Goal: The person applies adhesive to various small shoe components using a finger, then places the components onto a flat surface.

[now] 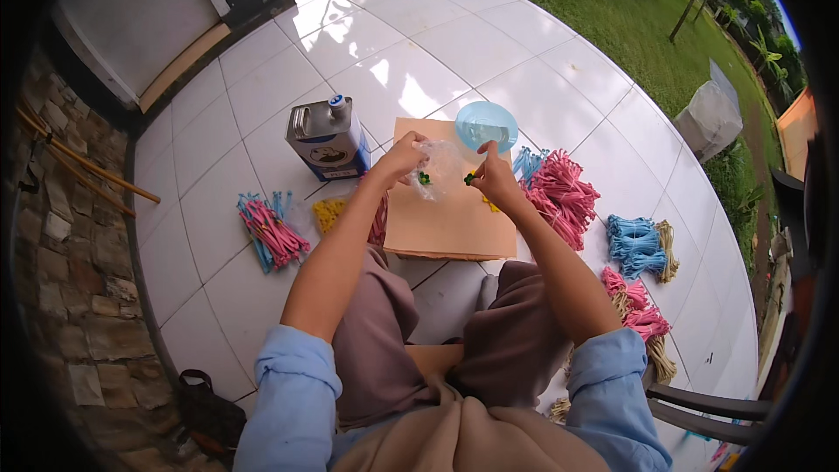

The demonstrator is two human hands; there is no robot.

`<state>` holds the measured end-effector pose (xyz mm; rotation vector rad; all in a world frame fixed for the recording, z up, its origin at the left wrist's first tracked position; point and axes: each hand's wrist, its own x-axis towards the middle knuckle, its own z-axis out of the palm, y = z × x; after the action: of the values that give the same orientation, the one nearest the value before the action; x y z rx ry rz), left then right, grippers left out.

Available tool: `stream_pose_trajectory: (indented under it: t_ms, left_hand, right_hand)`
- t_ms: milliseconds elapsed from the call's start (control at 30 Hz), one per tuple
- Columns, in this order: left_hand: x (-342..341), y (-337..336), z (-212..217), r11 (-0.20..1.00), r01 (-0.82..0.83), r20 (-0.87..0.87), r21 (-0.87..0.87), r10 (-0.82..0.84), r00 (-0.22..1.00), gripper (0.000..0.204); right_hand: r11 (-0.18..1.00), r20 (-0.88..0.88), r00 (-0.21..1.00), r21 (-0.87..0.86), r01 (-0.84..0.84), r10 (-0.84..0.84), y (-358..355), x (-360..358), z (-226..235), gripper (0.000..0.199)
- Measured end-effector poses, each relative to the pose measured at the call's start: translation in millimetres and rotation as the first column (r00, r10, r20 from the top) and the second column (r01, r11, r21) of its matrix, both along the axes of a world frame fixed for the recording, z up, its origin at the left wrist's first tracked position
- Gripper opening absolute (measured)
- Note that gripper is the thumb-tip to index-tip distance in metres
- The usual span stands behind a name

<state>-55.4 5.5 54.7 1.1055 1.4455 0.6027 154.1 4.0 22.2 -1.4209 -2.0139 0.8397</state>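
My left hand point(405, 160) is closed on a clear plastic bag point(444, 166), held above a brown cardboard sheet point(450, 232). A small green flower-shaped piece point(425, 178) shows at the bag, inside or behind the film; I cannot tell which. Between the fingertips of my right hand point(496, 179) is another green flower-shaped piece point(471, 179), apart from the bag. Small yellow pieces point(491, 203) lie under that hand at the cardboard's right side. Just beyond both hands, a light blue translucent bowl point(487, 126) rests at the cardboard's far right corner.
A square metal can point(327, 138) with a blue cap stands left of the cardboard. Pink and blue bundles point(273, 232) and yellow pieces point(329, 212) lie nearer. To the right are a pink bundle pile point(561, 197), blue bundles point(635, 245) and a dark chair arm point(708, 402).
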Motion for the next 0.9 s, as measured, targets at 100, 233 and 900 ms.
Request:
stream_pose_trajectory:
  t_ms: [100,233,900]
  left_hand:
    - [-12,7,-36,0.989,0.054,-0.024,0.141,-0.051,0.998,0.052]
    - [-7,17,-62,0.933,0.188,-0.417,0.307,-0.046,0.908,0.060]
    - [-14,-10,3,0.950,-0.300,0.304,0.084,0.262,0.916,0.056]
  right_hand:
    - [0.995,0.037,0.996,-0.052,-0.084,0.086,-7,-14,-5,0.052]
    - [0.996,0.213,0.974,0.035,-0.082,0.073,-8,-16,2,0.047]
    - [0.949,-0.184,0.961,0.277,-0.152,0.208,-19,-67,32,0.048]
